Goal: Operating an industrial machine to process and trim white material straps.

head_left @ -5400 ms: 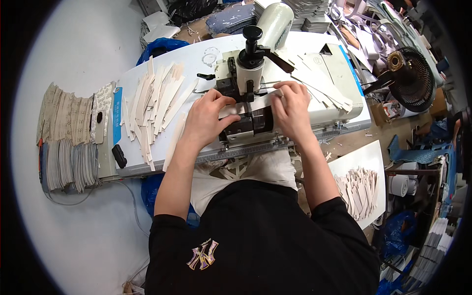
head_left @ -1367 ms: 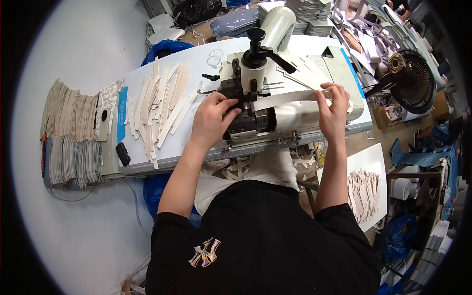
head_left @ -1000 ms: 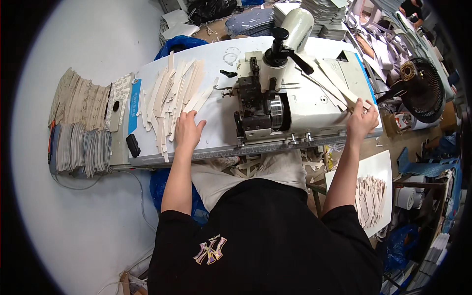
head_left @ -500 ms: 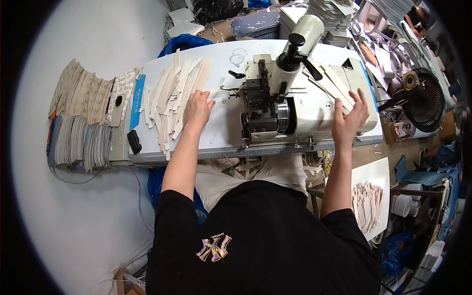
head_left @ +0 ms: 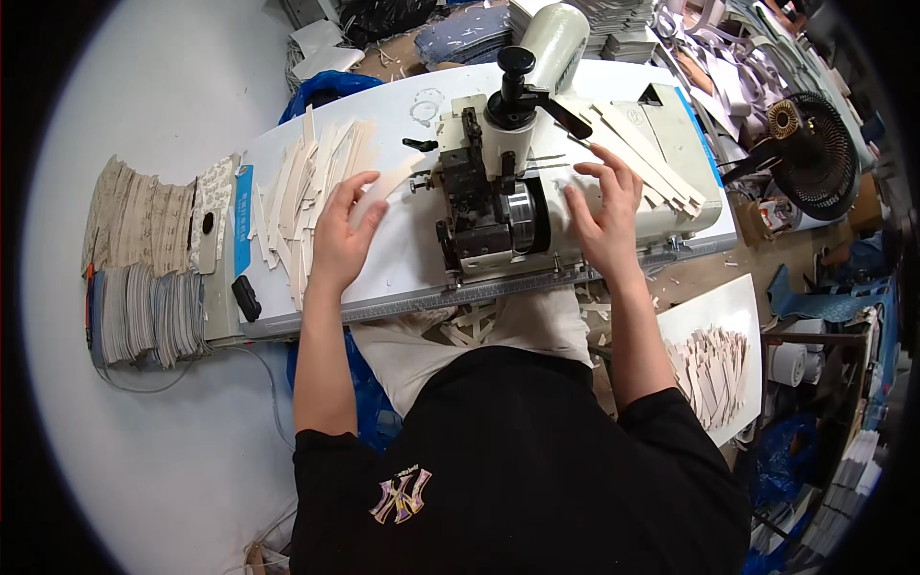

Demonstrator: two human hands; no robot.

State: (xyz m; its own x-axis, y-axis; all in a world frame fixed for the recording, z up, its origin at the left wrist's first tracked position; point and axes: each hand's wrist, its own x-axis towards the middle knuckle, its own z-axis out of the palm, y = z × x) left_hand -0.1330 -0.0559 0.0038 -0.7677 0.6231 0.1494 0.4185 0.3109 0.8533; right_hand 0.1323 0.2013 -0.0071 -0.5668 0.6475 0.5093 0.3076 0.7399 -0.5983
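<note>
Right hand (head_left: 611, 220): moved toward nine o'clock; fingers apart
Left hand (head_left: 339, 237): clamped on flat cream strip (head_left: 392, 179), seemingly steadying it

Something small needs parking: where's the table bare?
Bare tabletop lies between the left hand and machine, and farther back around the ring mark. Crowded: left, under the strip pile; right, under the machine, with strips on top.

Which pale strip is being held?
The strip pinched in the left hand, free end angled toward the black-knobbed machine; the other strips lie loose, none held.
</note>
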